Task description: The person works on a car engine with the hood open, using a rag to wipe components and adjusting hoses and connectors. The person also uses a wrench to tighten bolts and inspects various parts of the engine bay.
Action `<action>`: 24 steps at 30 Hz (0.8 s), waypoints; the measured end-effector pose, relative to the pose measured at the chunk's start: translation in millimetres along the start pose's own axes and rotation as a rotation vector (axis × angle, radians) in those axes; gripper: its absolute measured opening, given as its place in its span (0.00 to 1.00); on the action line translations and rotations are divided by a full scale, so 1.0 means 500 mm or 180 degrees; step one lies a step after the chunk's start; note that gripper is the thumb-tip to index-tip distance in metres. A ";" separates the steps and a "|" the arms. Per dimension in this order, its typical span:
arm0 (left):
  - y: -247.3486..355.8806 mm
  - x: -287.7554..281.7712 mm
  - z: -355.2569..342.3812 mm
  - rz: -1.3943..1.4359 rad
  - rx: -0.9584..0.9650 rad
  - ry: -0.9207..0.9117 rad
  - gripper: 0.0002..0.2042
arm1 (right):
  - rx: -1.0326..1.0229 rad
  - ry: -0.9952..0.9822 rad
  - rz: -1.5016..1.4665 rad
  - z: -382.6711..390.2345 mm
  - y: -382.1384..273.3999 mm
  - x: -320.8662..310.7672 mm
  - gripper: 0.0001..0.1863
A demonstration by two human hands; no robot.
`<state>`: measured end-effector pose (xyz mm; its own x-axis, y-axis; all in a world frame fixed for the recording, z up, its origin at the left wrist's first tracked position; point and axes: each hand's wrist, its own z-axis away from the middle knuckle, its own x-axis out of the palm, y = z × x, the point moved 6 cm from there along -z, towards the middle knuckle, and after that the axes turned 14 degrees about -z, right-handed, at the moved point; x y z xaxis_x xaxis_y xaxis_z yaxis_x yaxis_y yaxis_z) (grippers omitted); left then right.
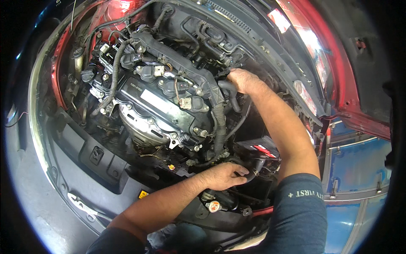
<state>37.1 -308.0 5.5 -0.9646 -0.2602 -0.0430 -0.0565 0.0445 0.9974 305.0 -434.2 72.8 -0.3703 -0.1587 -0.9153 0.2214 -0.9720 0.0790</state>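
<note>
Beside the engine's lower right corner, my left hand (224, 175) lies with thumb and fingers apart. Its fingertips meet or lie close to a black rubber hose (252, 174) near the radiator cap (214, 206). My right hand (245, 80) reaches in at the rear right of the engine, next to a thick black bent hose (230, 94) and the end of a wiring harness. The fingers there curl down and away, and whatever they touch is hidden. The black valve cover (148, 98) with its ignition coils and pale connectors (185, 103) sits left of both hands.
A dark battery (264, 148) with a red and white label stands between my forearms. Below the valve cover is a metal heat shield (141, 127). A corrugated wiring conduit (219, 127) runs down the engine's right side. A plastic front panel (95, 154) borders the bay.
</note>
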 end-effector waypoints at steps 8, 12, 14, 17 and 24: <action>-0.018 0.008 -0.013 0.0253 -0.0089 -0.0045 0.24 | 0.0522 0.0014 -0.0146 -0.013 0.007 0.023 0.16; -0.021 0.009 -0.012 0.0122 -0.0073 -0.0051 0.25 | 0.0378 -0.0054 -0.0114 -0.028 0.004 0.023 0.12; -0.019 0.006 -0.009 0.0266 0.0085 -0.0001 0.24 | 0.0212 -0.0141 0.0117 -0.005 -0.002 -0.001 0.08; -0.031 0.007 -0.008 0.0205 -0.0160 -0.0191 0.24 | -0.0165 0.1818 -0.1505 0.140 -0.008 -0.107 0.12; -0.006 -0.063 -0.008 -0.0907 -0.0356 0.1068 0.16 | 0.1243 0.3197 -0.3627 0.625 -0.040 0.098 0.11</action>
<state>68.7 -303.8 4.2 -0.7768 -0.5459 -0.3140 -0.2617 -0.1738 0.9494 0.4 -476.6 150.0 0.5912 0.6836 -0.4280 -0.0427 -0.5034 -0.8630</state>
